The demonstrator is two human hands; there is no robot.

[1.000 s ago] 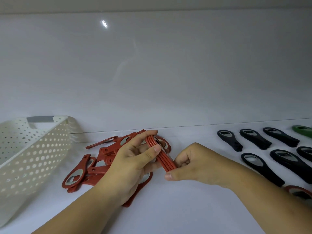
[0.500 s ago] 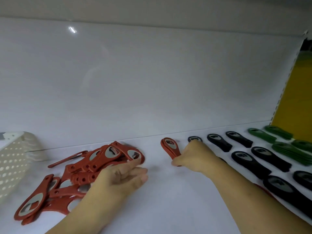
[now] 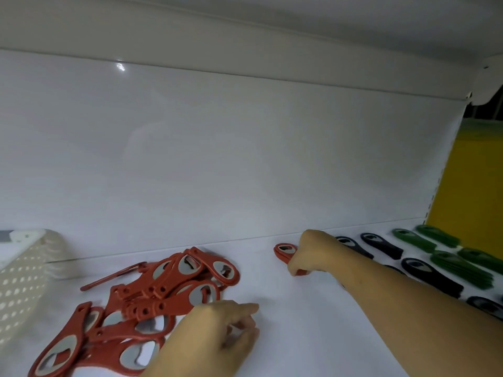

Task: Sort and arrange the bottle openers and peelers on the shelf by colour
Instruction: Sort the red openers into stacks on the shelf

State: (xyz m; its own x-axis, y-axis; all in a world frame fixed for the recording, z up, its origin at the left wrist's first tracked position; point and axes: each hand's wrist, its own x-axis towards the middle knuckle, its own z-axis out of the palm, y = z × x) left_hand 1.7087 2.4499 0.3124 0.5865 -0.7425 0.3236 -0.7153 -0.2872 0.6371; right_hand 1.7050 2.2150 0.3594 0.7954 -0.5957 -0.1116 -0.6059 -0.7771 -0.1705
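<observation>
On the white shelf (image 3: 285, 308), my right hand (image 3: 313, 251) grips a stack of red bottle openers (image 3: 284, 250) near the back wall, just left of the black openers (image 3: 381, 244). The stack's handles are hidden in my fist. My left hand (image 3: 217, 338) hovers with relaxed fingers at the right edge of a loose pile of red openers (image 3: 152, 292) and holds nothing. Green openers (image 3: 460, 263) lie in rows at the far right.
A white perforated basket (image 3: 24, 273) stands at the left edge. A thin red peeler (image 3: 111, 276) lies behind the pile. The shelf's back wall (image 3: 245, 159) is close behind, and a yellow surface (image 3: 473, 180) shows beyond the right end.
My right hand has carried the red stack from the pile rightward to the back of the shelf beside the black openers. My left hand let go and dropped low by the pile.
</observation>
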